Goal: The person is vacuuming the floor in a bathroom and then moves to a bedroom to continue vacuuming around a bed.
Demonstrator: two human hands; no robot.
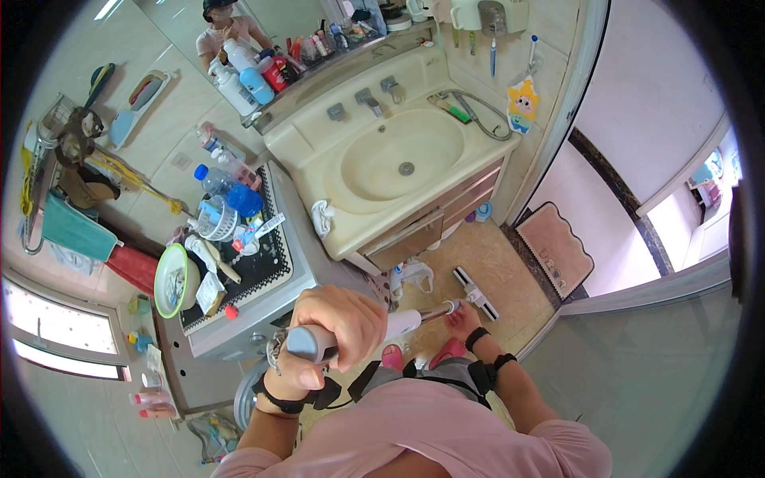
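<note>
My left hand (340, 328) is wrapped around the grey-capped top of a long-handled floor tool (403, 324), close below the camera. Lower down, my right hand (463, 322) grips the same pole near a white collar, where the metal tube shows. The tool's flat white-and-black head (476, 293) lies on the tan tiled floor (514, 269), in front of my pink slippers (392, 357). Beside the head, a white plastic bag (413, 276) rests on the floor by the vanity cabinet (412, 239).
Ahead stands a cream washbasin (358, 206) with a hose and green-handled brush at its right. On the left, a washing machine (314, 263) bears bottles, a basket and a green-rimmed bowl (191, 281). A pink mat (556, 248) lies past the door sill; a glass panel (633, 364) is at right.
</note>
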